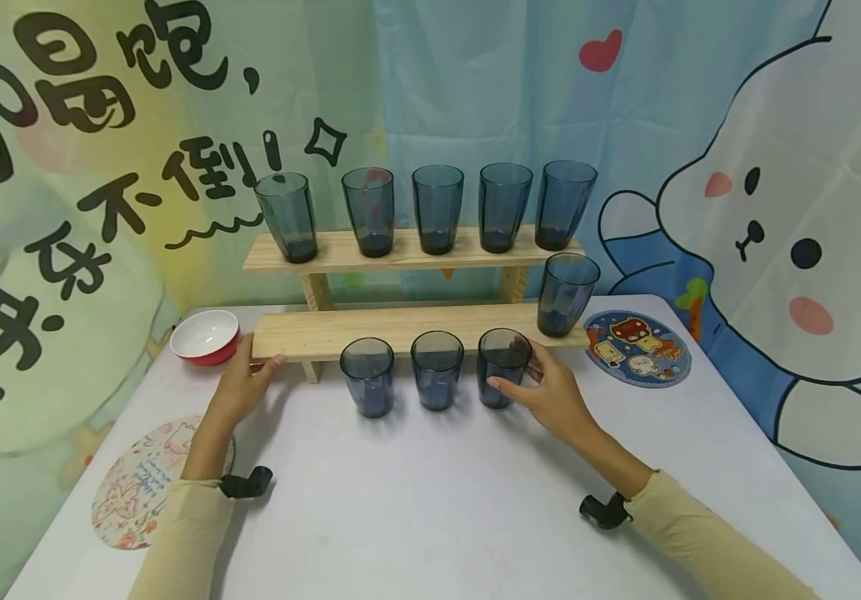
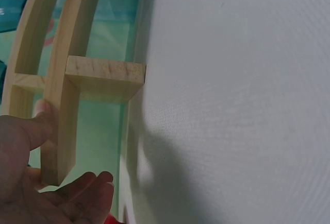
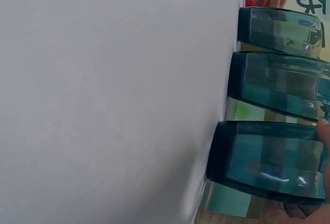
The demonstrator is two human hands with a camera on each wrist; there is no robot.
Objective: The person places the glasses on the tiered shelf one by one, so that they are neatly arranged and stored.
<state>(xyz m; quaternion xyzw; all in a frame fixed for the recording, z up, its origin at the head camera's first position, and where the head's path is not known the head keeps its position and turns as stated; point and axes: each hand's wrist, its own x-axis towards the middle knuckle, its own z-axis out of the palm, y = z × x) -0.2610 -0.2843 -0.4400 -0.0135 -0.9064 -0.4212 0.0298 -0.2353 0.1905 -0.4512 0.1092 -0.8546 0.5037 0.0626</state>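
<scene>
My right hand (image 1: 552, 396) grips a blue glass tumbler (image 1: 503, 367), the rightmost of a row of 3 on the table in front of a two-tier wooden rack (image 1: 415, 329). In the right wrist view, the gripped tumbler (image 3: 268, 159) stands with its base on or very near the white tabletop. My left hand (image 1: 241, 385) pinches the left end of the rack's lower shelf, its thumb on the board (image 2: 59, 126) in the left wrist view. One tumbler (image 1: 567, 296) stands at the lower shelf's right end. Several more, such as this tumbler (image 1: 438, 210), line the upper shelf.
A red bowl with a white inside (image 1: 205, 335) stands left of the rack. A round floral mat (image 1: 130, 492) lies under the left forearm. To the right is a blue round cartoon mat (image 1: 638, 348). A printed curtain (image 1: 460, 83) hangs behind the white table (image 1: 415, 517).
</scene>
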